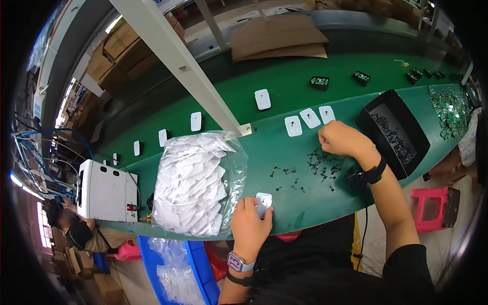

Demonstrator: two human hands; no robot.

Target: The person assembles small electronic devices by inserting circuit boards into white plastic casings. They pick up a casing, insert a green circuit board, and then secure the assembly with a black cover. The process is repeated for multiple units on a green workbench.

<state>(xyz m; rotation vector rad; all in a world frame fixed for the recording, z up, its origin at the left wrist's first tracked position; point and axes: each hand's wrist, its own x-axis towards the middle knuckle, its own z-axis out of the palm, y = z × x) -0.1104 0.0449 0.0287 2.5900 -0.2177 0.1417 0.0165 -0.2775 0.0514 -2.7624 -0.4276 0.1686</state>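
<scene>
At the bench's near edge, my left hand (249, 223) grips a small white plastic cover (264, 198) between thumb and fingers. The cover's hollow side faces up. My right hand (341, 138) is closed, just below one of three white covers (294, 126) set in a row, each with a small dark piece on it. What its fingertips pinch, if anything, is hidden. Below that hand lie many small black parts with thin stems (317, 165), some spread out toward my left hand.
A clear bag of white covers (188, 185) lies left of my left hand. A black bin (371, 112) of small black parts stands at right, near circuit boards (450, 112). A metal post (188, 66) rises beyond. White covers and black housings (319, 81) line the green belt.
</scene>
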